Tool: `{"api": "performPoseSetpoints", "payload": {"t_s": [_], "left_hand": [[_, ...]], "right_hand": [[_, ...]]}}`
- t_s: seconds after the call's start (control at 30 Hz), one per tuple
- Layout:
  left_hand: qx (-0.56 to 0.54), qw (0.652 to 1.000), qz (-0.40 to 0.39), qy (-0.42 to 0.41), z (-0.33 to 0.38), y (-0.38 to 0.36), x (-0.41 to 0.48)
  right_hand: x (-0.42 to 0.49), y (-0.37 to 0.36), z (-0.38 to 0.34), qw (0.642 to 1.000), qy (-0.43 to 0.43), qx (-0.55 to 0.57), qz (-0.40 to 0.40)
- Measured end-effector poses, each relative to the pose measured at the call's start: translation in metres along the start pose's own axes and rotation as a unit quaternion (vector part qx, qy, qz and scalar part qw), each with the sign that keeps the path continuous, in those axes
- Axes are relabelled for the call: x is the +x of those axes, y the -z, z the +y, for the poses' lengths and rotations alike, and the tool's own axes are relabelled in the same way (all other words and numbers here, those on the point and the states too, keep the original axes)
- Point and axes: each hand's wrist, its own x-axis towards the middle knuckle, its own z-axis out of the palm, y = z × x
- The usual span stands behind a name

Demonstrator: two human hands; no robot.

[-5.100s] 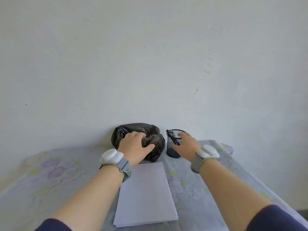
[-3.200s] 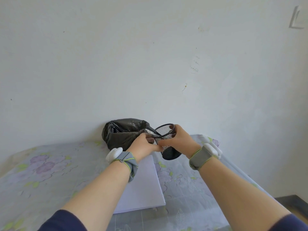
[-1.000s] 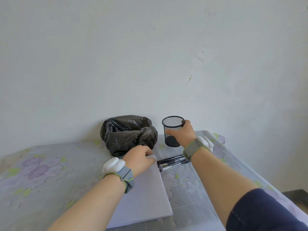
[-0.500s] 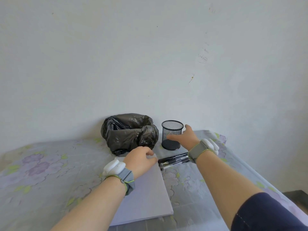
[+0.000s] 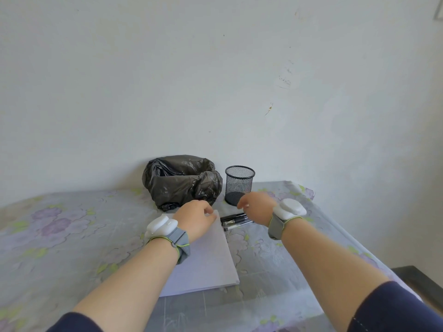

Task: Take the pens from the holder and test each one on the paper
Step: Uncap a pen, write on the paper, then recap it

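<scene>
The black mesh pen holder (image 5: 239,184) stands upright near the wall with no pens showing above its rim. Several black pens (image 5: 235,219) lie flat on the tablecloth just right of the white paper stack (image 5: 206,257). My left hand (image 5: 197,218) rests on the paper's far right corner with curled fingers and holds nothing. My right hand (image 5: 256,207) hovers above the pens' right ends, in front of the holder, fingers loosely bent and apart, holding nothing. Both wrists wear white devices on grey straps.
A crumpled black plastic bag (image 5: 182,180) sits against the wall left of the holder. The floral tablecloth (image 5: 60,236) covers the table, whose right edge drops off near a dark piece of furniture (image 5: 417,281).
My right hand let go of the holder, which now stands by the wall, and has drawn back toward the pens on the cloth. My left hand stays on the paper.
</scene>
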Motion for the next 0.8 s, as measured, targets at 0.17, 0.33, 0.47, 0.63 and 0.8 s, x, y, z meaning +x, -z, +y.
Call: {"api": "performPoseSetpoints", "payload": {"t_s": [0.17,0.33,0.47,0.63,0.8], "left_hand": [[0.007,1.000,0.003,0.004,-0.004,0.003,-0.003],[0.012,1.000,0.005,0.004,-0.008,0.003,-0.005],[0.012,1.000,0.007,0.004,-0.007,0.004,-0.005],[0.003,1.000,-0.001,0.001,-0.002,0.004,-0.005],[-0.009,1.000,0.008,-0.018,0.008,0.009,-0.004]], "right_hand": [[0.001,-0.008,0.001,0.999,0.006,-0.047,-0.014],[0.003,-0.008,0.000,0.998,0.017,-0.062,-0.007],[0.003,-0.012,0.000,0.997,0.029,-0.074,0.012],[-0.001,-0.014,0.003,0.998,0.037,-0.049,0.034],[-0.007,-0.010,-0.005,0.993,0.078,-0.023,0.083]]}}
